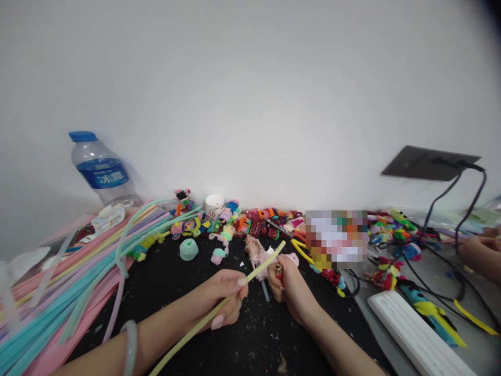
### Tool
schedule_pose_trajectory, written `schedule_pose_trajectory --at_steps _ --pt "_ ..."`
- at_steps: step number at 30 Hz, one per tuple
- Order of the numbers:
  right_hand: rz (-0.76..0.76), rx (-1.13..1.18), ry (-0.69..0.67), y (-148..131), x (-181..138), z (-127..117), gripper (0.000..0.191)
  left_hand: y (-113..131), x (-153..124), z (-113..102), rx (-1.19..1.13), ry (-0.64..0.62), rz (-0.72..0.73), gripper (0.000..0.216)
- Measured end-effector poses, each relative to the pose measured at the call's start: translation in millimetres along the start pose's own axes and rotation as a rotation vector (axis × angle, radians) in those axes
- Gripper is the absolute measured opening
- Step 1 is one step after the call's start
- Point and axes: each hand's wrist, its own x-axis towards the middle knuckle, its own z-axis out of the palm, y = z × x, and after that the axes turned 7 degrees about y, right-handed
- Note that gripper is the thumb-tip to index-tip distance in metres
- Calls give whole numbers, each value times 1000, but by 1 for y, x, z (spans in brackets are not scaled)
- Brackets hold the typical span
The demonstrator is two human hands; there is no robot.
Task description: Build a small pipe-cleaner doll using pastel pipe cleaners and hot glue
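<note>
A long pale yellow pipe cleaner (191, 334) is pinched in my left hand (225, 297), its short end rising past the fingers to the upper right. My right hand (288, 286) is closed around what looks like a small lighter (278, 270), with a red and gold end showing; the rest is hidden in the fist. The tip of the pipe cleaner is just above the right thumb. Behind both hands lies a pink glue gun (291, 258) with a crusted front, partly covered. A mint green coil of pipe cleaner (189, 249) sits on the black mat (168, 282).
Pastel pipe cleaners (97, 277) are heaped at left, near a water bottle (99, 169). Colourful pipe-cleaner figures and a paper cup (215, 206) line the wall. At right are a white power strip (418, 334), black cables (430, 206) and another person's hand (479, 256).
</note>
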Motion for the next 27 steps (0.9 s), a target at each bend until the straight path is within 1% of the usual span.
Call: schedule_pose_trajectory --at_steps 5,17,27 --pt "-4 17 -33 -4 -3 1 56 1 0 0 2 3 -9 26" --pt "-19 6 30 1 1 0 47 0 0 -1 13 -15 -1 26" --pt "-32 -7 50 3 0 -1 44 3 -1 3 49 25 -22 28"
